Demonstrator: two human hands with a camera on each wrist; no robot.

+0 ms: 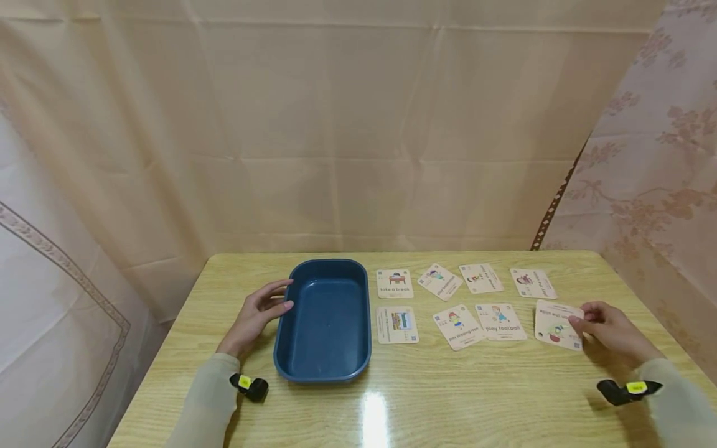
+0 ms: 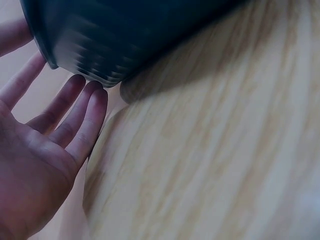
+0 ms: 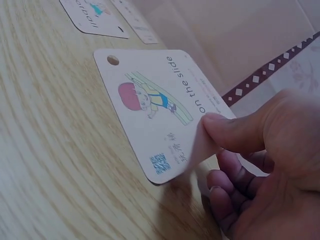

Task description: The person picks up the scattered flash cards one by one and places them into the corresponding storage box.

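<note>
At the tray's left side, my left hand [image 1: 257, 312] touches a deep blue plastic tray [image 1: 323, 378]. Its thumb and index fingertips reach the rim, and in the left wrist view the other fingers [image 2: 92, 112] extend beside the outer wall. Toward the table's right, my right hand [image 1: 613, 333] pinches a picture card [image 3: 145, 107] by its edge. The card reads "on the slide", shows a child on a slide and has a punched corner hole. It is tilted, its held side raised above the wood.
Right of the tray lie several similar cards in two loose rows, among them "take a break" [image 1: 394, 284], "play football" [image 1: 501, 322] and "play skipping rope" [image 1: 458, 326]. The light wood table [image 1: 448, 398] ends at a beige curtain [image 1: 336, 155] behind.
</note>
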